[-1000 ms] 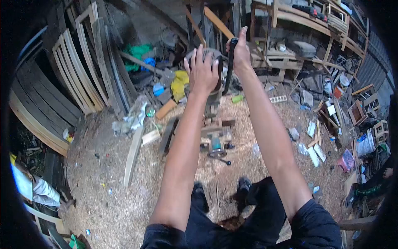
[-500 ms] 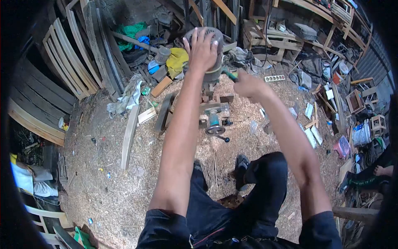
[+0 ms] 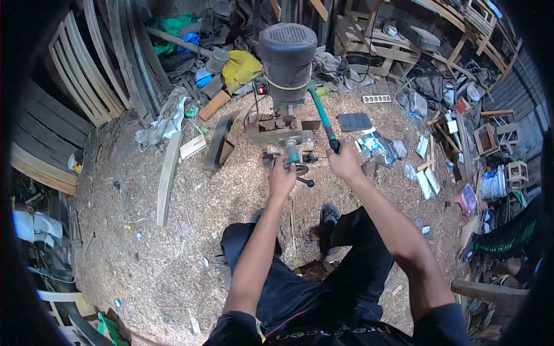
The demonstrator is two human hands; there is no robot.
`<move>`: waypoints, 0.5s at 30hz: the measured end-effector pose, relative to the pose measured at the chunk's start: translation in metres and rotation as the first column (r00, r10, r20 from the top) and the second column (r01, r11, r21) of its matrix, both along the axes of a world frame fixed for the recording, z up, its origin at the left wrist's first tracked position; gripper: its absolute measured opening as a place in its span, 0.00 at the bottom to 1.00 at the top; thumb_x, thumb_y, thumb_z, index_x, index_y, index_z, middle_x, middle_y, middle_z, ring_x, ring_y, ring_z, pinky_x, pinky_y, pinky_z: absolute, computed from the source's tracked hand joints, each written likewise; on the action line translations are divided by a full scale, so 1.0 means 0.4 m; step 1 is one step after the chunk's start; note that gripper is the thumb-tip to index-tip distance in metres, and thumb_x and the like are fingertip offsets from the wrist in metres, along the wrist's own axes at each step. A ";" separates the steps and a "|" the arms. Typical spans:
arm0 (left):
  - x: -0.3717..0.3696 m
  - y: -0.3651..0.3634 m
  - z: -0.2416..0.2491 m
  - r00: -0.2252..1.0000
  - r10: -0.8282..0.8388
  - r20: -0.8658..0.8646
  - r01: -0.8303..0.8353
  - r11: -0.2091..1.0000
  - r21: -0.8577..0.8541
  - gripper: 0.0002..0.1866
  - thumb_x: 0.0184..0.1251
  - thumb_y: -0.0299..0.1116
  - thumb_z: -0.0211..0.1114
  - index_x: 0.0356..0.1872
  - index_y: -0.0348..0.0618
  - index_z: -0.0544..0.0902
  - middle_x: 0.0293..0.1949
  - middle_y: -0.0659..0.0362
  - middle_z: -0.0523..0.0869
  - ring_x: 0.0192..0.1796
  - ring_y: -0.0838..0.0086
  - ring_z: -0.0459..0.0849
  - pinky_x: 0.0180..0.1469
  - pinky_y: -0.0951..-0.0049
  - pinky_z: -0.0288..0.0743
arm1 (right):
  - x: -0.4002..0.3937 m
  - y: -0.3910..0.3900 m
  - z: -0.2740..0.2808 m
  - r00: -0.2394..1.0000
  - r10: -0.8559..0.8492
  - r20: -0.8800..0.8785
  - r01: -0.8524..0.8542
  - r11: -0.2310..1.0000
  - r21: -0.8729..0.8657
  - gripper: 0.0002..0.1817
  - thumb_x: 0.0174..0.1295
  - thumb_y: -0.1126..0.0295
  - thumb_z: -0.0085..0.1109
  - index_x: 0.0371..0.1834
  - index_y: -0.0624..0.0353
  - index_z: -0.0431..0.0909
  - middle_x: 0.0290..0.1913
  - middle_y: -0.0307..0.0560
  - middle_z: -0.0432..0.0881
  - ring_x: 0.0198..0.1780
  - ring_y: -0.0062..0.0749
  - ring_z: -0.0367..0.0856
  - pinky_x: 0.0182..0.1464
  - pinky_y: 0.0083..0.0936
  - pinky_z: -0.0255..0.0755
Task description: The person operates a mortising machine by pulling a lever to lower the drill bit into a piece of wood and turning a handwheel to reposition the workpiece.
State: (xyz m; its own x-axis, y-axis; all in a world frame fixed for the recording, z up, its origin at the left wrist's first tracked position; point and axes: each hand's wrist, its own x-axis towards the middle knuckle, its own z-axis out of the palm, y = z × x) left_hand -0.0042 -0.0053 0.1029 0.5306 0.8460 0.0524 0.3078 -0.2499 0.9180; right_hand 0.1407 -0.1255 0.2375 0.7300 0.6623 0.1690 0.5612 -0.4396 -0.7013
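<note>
A machine with a dark, vented motor housing [image 3: 287, 55] stands upright at the top centre, a small red light on its left side. From its right side a green lever [image 3: 321, 112] slants down to a black grip. My right hand [image 3: 344, 161] is closed round that grip. Lower on the machine, my left hand [image 3: 283, 177] is closed on the left side of the handwheel [image 3: 299, 169], its fingers partly hidden. A wooden piece [image 3: 271, 131] lies across the machine above the wheel.
Wood shavings cover the floor [image 3: 196, 254]. Curved wooden slats [image 3: 81, 69] lean at the left. A long board [image 3: 168, 179] and a dark block [image 3: 218, 144] lie left of the machine. A power strip [image 3: 376, 99] lies to its right. Another person's leg [image 3: 502, 239] shows at the right edge.
My left hand has left the top of the motor housing and come down to the handwheel. My right hand has moved down with the lever, which now slants lower. The view has shifted slightly.
</note>
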 end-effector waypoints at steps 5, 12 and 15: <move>-0.033 -0.032 -0.065 0.929 -0.035 -0.370 0.056 0.997 0.045 0.23 0.69 0.40 0.63 0.61 0.42 0.75 0.56 0.42 0.81 0.62 0.45 0.78 0.62 0.53 0.72 | -0.026 0.004 0.074 0.862 -0.204 -0.463 0.059 0.949 -0.309 0.24 0.62 0.57 0.64 0.24 0.74 0.82 0.21 0.64 0.82 0.26 0.54 0.86 0.34 0.44 0.79; -0.026 0.016 -0.289 0.952 -0.064 -0.299 0.075 0.997 0.025 0.26 0.72 0.38 0.60 0.69 0.47 0.70 0.63 0.44 0.76 0.65 0.46 0.74 0.66 0.52 0.70 | -0.030 -0.030 0.010 0.943 -0.195 -0.271 0.120 0.956 -0.269 0.25 0.61 0.55 0.66 0.22 0.72 0.80 0.21 0.65 0.82 0.28 0.55 0.87 0.33 0.44 0.77; -0.006 -0.014 -0.315 0.988 -0.031 -0.151 0.029 0.999 -0.012 0.22 0.75 0.34 0.58 0.67 0.44 0.72 0.60 0.43 0.77 0.61 0.44 0.76 0.64 0.53 0.71 | -0.043 -0.051 -0.017 0.927 -0.226 -0.299 0.140 0.949 -0.283 0.25 0.60 0.54 0.67 0.21 0.71 0.79 0.20 0.63 0.80 0.27 0.51 0.86 0.34 0.44 0.76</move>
State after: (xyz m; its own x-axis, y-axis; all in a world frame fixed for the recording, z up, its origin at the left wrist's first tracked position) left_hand -0.0067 -0.0109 -0.0229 0.5569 0.8297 -0.0384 0.4354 -0.2523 0.8641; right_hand 0.1236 -0.1459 0.2306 0.8284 0.5005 -0.2513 0.2149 -0.6984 -0.6827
